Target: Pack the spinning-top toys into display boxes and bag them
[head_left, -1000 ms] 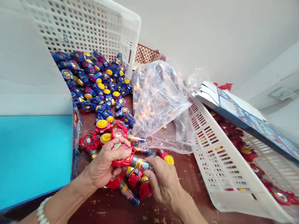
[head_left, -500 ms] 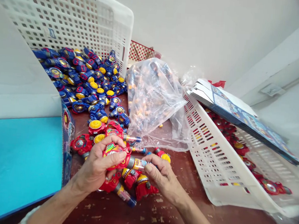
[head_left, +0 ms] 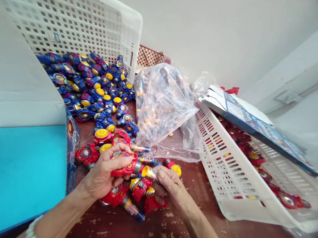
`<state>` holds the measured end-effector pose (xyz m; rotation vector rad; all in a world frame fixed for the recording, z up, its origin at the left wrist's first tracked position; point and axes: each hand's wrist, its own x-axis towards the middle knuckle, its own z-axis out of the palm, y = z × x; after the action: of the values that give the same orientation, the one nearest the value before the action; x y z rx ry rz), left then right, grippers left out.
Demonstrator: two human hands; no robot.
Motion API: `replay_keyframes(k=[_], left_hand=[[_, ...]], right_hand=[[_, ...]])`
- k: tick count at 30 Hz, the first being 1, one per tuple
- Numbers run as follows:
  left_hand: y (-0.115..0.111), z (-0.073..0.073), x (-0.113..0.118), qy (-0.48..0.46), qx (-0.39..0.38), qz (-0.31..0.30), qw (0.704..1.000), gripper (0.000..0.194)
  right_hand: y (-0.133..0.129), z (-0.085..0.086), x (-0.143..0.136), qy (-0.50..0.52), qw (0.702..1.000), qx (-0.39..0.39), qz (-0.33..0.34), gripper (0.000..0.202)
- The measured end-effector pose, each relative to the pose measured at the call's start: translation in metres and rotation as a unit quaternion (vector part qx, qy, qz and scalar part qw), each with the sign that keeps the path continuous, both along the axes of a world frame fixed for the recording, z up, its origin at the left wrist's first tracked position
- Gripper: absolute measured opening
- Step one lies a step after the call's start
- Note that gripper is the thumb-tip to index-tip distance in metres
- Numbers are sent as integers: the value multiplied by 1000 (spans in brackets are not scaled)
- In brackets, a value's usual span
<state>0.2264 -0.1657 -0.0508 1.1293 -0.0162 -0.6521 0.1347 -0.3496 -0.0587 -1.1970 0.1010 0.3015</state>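
Observation:
My left hand (head_left: 105, 171) is closed round the body of a red toy (head_left: 122, 166) with a grey collar at its right end. In the fingers of my right hand (head_left: 170, 185) is a clear printed tube (head_left: 150, 172), its yellow open-looking end facing the collar and slightly tilted. A small gap seems to lie between tube and collar. Below them another red toy (head_left: 117, 195) lies with a blue-tipped tube (head_left: 133, 209) fitted in its end. More red toys with yellow discs (head_left: 101, 133) lie close around both hands.
Blue toys (head_left: 96, 82) spill from a tipped white basket (head_left: 111, 17) at the back left. A clear bag of tubes (head_left: 162, 104) stands in the middle. On the right, folded boxes (head_left: 256, 122) rest across a white basket (head_left: 220, 181) of red toys. A blue-lined open box (head_left: 21, 171) is at the left.
My right hand has drawn the tube slightly away from the red toy's collar, so its yellow end now shows. My left hand has turned the toy a little.

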Motion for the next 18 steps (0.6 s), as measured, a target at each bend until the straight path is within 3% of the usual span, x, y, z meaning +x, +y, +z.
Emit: replay_keyframes(k=[2, 4, 10, 14, 18], left_hand=[[1, -1, 0, 25, -16, 10, 1000, 35], [1, -2, -1, 20, -20, 13, 999, 35], [4, 2, -7, -82, 8, -9, 997, 32], [8, 6, -6, -163, 44, -21, 985, 27], [7, 9, -3, -125, 30, -23, 991, 31]], right_hand=[[0, -4, 0, -6, 1000, -3, -3, 32], [1, -5, -1, -14, 998, -56, -10, 32], [5, 0, -1, -75, 972, -221, -36, 35], [9, 5, -1, -93, 963, -249, -46, 37], [9, 13, -3, -94, 956, -277, -35, 33]])
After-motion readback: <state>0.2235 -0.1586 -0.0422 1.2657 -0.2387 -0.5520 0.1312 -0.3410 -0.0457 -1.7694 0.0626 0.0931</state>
